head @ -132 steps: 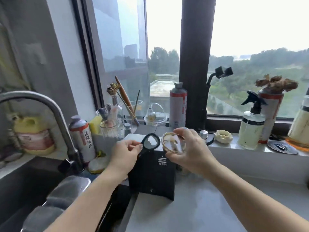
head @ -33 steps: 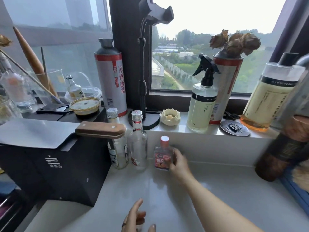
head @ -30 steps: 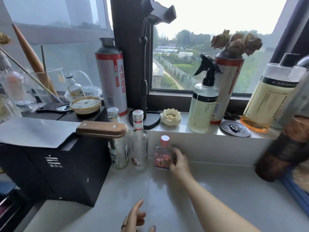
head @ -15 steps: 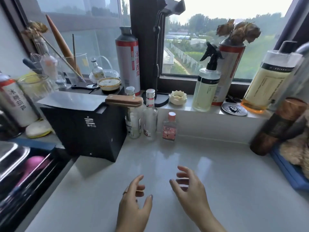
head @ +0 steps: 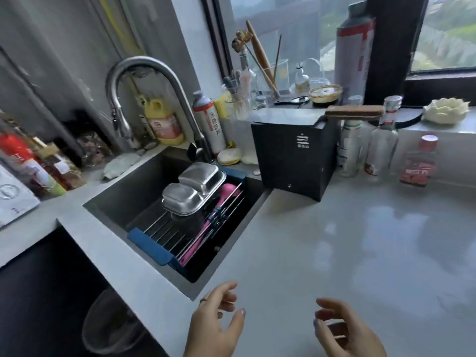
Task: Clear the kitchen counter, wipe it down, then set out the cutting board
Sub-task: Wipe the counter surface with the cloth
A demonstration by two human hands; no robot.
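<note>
While the right hand (head: pixel 345 331) was at the small red-capped bottle (head: pixel 419 163) a second ago, both hands now hover empty over the bench's near edge, fingers apart; left hand (head: pixel 216 320) beside the sink's (head: pixel 123 199) near corner. Head view has swung left. Bottles and black box (head: pixel 293 163) sit along the bench's (head: pixel 334 253) back edge. Middle bare: clearing looks done, wiping next. No cutting board or cloth visible.

I see both hands bare, with no sleeves or cuffs showing at the wrists. My left hand (head: pixel 215 323) wears a thin ring (head: pixel 205 299) on one finger, and its thumbnail looks pale and glossy. My right hand (head: pixel 346 331) carries nothing that I can make out, and its nails are short.
</note>
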